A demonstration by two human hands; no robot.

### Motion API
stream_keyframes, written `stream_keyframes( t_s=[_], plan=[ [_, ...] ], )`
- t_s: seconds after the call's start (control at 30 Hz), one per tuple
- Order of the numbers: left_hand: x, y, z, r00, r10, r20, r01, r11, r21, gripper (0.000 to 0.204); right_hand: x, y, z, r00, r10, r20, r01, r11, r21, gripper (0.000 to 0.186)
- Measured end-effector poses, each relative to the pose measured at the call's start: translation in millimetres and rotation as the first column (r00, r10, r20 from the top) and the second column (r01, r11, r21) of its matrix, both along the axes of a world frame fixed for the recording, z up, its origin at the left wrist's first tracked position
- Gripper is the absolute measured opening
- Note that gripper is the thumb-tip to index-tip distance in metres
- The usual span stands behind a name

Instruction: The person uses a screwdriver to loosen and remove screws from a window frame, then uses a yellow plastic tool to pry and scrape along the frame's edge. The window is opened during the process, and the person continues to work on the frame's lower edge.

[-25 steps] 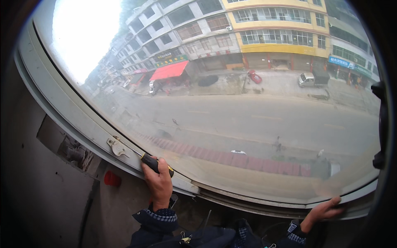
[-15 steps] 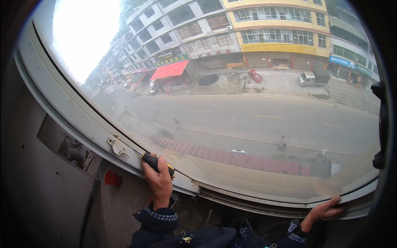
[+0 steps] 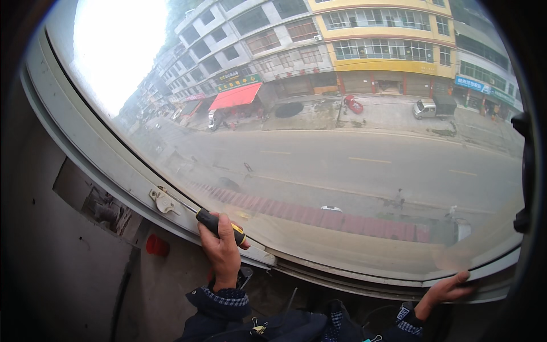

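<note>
My left hand point(image 3: 223, 251) is closed around the black and yellow handle of a screwdriver point(image 3: 215, 224). The thin metal shaft slants up and left to a pale crescent-shaped window latch point(image 3: 163, 201) fixed on the white frame; exactly where the tip meets it is too small to tell. Farther right, my right hand point(image 3: 447, 289) grips the lower rail of the window frame point(image 3: 494, 283), thumb on top near the glass. Part of its fingers is hidden by the rail.
Dusty window glass point(image 3: 342, 171) fills the space before me, with a street and buildings far below. Left and beneath the frame are a grey wall point(image 3: 57, 256) with a broken-out hole point(image 3: 105, 211) and a red cup-shaped container point(image 3: 157, 245). Dark fittings point(image 3: 519, 222) line the right side.
My left hand has turned slightly on the screwdriver handle, and more fingertip now shows beyond its end. The right hand stays in place on the frame.
</note>
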State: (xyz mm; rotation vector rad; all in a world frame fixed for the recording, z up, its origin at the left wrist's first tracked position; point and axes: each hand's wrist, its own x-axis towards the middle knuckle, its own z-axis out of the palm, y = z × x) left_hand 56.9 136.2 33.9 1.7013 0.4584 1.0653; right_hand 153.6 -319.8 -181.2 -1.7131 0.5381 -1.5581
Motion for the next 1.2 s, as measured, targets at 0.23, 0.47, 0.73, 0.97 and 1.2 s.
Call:
stream_keyframes(
  t_s=[0.23, 0.47, 0.73, 0.97, 1.2],
  plan=[
    [-6, 1, 2, 0.997, -0.082, 0.009, 0.082, 0.996, -0.043, 0.032, 0, 3, 1, 1.0, -0.011, -0.016, 0.01, 1.0, -0.025, 0.066],
    [-3, -6, 5, 0.998, -0.062, 0.014, 0.063, 0.995, -0.079, 0.028, -1, 3, -1, 1.0, -0.01, -0.02, 0.01, 1.0, 0.008, 0.063],
    [-9, -42, -33, 0.97, -0.243, 0.029, 0.244, 0.966, -0.086, 0.029, -1, 4, -3, 1.0, 0.003, 0.007, -0.003, 0.999, 0.035, 0.063],
    [-1, -22, -48, 0.976, -0.196, -0.099, 0.218, 0.907, 0.359, 0.02, -3, 7, 6, 0.999, 0.043, -0.002, -0.043, 0.994, 0.098, 0.063],
    [4, -12, -38, 0.991, -0.112, -0.077, 0.133, 0.911, 0.39, 0.022, -12, 33, 37, 0.983, 0.171, 0.068, -0.184, 0.918, 0.352, 0.061]
  ],
)
